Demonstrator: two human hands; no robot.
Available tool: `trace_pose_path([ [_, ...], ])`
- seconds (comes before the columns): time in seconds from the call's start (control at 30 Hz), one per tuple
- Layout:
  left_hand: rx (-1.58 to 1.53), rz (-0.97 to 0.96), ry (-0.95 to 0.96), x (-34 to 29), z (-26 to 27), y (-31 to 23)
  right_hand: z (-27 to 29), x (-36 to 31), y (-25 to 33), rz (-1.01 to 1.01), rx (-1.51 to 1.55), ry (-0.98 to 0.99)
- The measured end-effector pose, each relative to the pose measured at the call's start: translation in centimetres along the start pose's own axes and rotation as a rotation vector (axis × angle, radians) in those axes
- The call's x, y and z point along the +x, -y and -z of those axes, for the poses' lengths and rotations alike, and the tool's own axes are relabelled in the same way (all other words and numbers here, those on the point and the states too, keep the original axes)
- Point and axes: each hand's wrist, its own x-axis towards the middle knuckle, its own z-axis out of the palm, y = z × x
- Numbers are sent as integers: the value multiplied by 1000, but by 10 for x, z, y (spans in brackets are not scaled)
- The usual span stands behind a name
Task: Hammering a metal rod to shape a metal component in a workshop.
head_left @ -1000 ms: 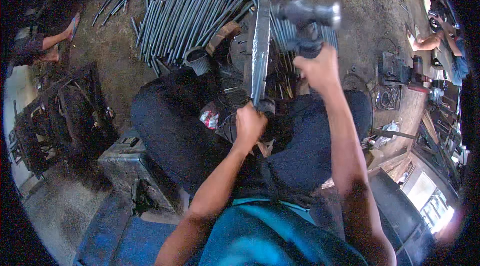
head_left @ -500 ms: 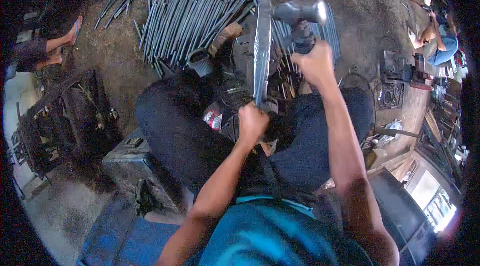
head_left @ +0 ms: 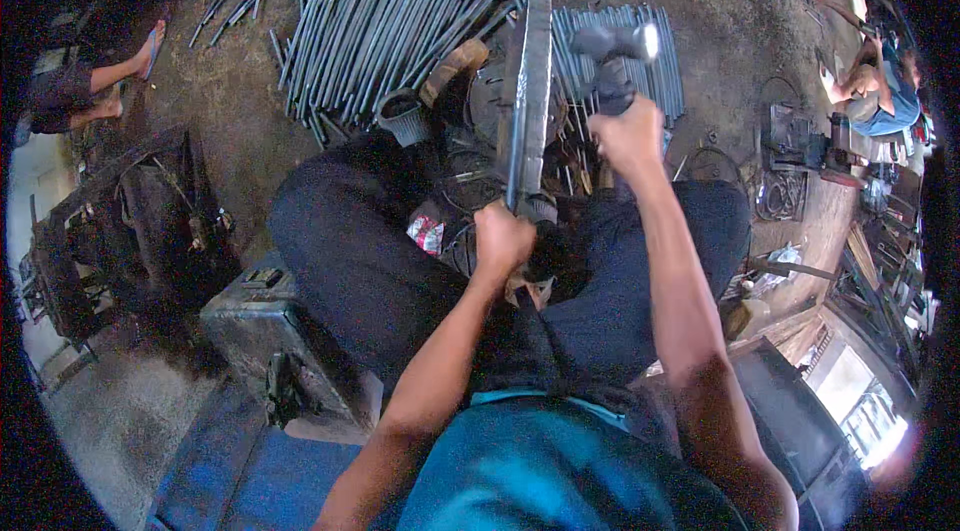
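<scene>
A: Where does the flat steel bar (head_left: 528, 96) sit?

B: Between the seated person's knees, running away from the body toward the pile of thin rods (head_left: 370, 36) on the dirt floor. Near end is in the left hand (head_left: 502, 239), fingers wrapped fully shut around it.

A: And the right hand (head_left: 628, 136)?

B: Closed tight on the handle of a hammer (head_left: 612, 56), head raised just beside the bar's far half.

A: How does the bar handle, by your reckoning?

B: Stiff, heavy for its length, hard-edged; likely to jar the palm when struck. No give at all. Surface looks dull and scaled, so grip should hold. Best taken at the near end, well clear of the hammer, as now.

A: Anything crowding it?

B: A dark metal block (head_left: 490, 106) beneath it; scrap around.
</scene>
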Motion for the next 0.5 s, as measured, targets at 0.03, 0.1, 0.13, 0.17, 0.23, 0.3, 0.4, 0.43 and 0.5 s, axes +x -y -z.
trace_pose_path([
  [0.03,-2,2,-8,5,-1,13,21,2,21,-3,13,32],
  [0.1,51,247,58,9,7,49,57,-13,70,151,309,-75],
  [0.13,87,299,-24,3,7,53,77,-7,64,469,193,-64],
  [0.17,78,287,-21,5,5,34,105,-4,64,1085,-424,-342],
  [0.23,-72,96,76,-9,27,2,115,-22,94,743,192,-255],
  [0.3,-82,28,36,-12,41,-13,106,-27,101,605,776,-54],
  [0.4,-396,-44,38,-24,48,-37,90,-36,78,518,756,-109],
  [0.43,-395,-44,34,-25,44,-39,86,-36,64,519,759,-108],
  [0.5,-320,-49,41,-26,40,-38,79,-34,36,639,106,-201],
])
